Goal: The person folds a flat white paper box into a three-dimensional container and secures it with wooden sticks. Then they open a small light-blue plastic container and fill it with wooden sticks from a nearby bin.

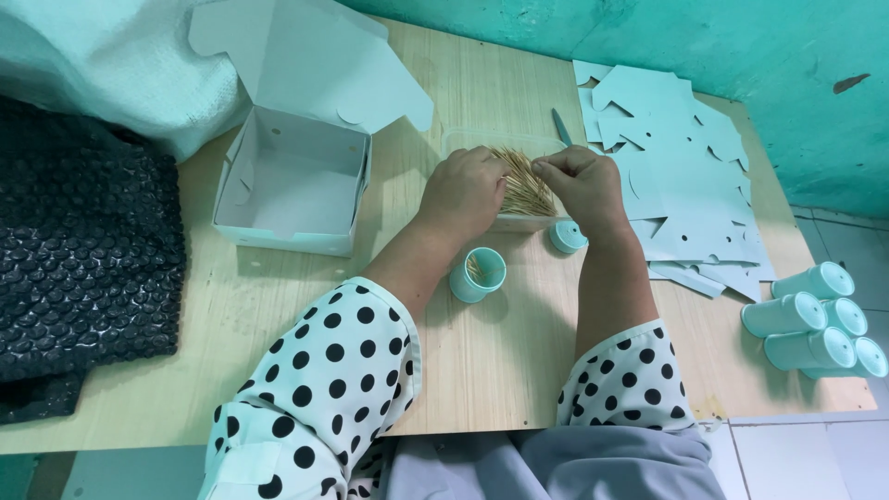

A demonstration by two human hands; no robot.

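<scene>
Both hands met over a bundle of toothpicks (524,185) that lay in a clear shallow tray (463,139) near the far side of the wooden table (500,352). The left hand (463,193) had its fingers curled down onto the near end of the bundle, pinching some of the sticks. The right hand (582,183) was clenched with its fingertips pressed on the other side of the same bundle.

Just below the left wrist stood a small teal cup (478,274), open at the top, with a few toothpicks inside. A teal lid (568,236) lay by the right wrist, touching the tray's near edge. A thin teal stick (562,128) rested beyond the right hand.

To the left sat an open white cardboard box (292,185), flaps raised. To the right, a heap of flat pale-blue cutouts (681,176) spread across the table. Four closed teal cups (815,319) lay stacked on their sides at the right edge. A dark bubble-wrap sheet (79,268) and a white woven sack (102,65) crowded the left side.
</scene>
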